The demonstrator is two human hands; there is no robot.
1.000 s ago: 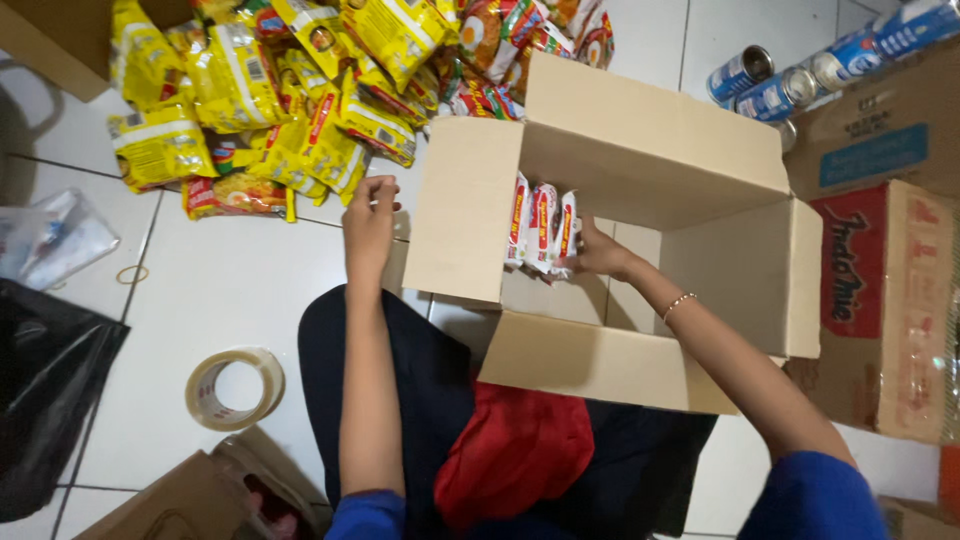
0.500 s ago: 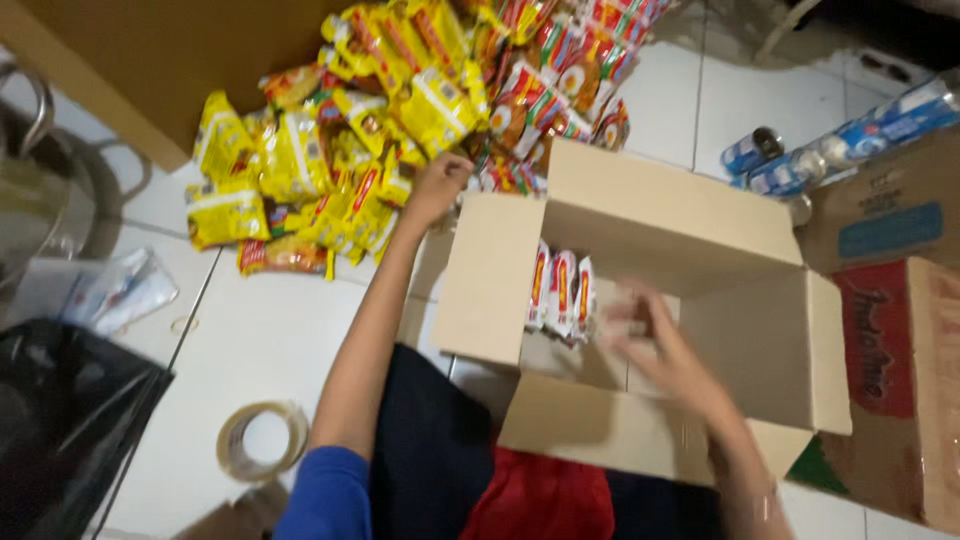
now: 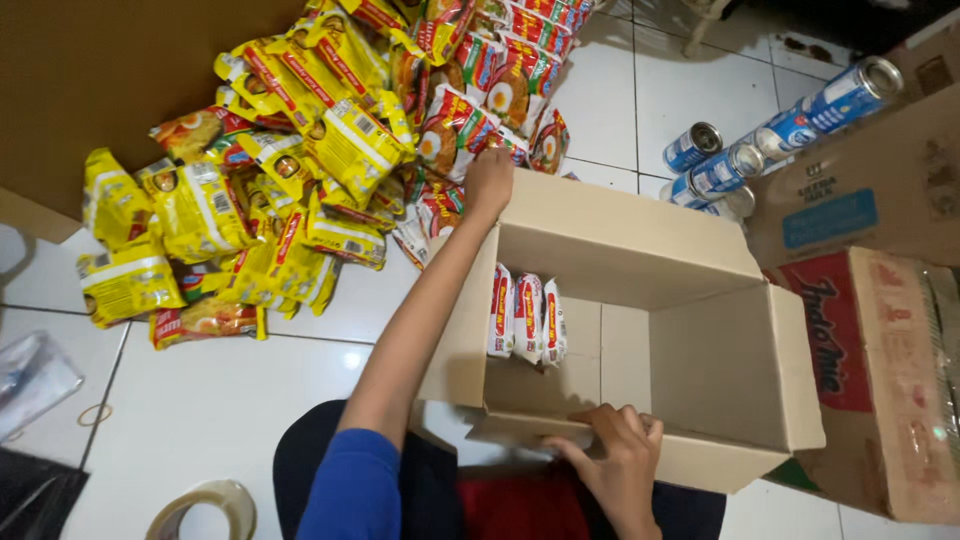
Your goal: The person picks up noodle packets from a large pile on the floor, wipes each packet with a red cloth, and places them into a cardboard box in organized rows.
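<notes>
Noodle packets [image 3: 330, 150] lie heaped across the upper left of the frame on the white tiled floor [image 3: 200, 400], with bare tile open below the heap. The left hand [image 3: 488, 182] reaches to the heap's right edge, just above the cardboard box [image 3: 620, 240] — whether its fingers grip a packet I cannot tell. The right hand [image 3: 615, 455], low centre, clasps the box's near flap. Inside the box, three packets [image 3: 525, 318] stand upright against the left wall; the rest of its room is open. Cans [image 3: 720, 165] lie upper right.
</notes>
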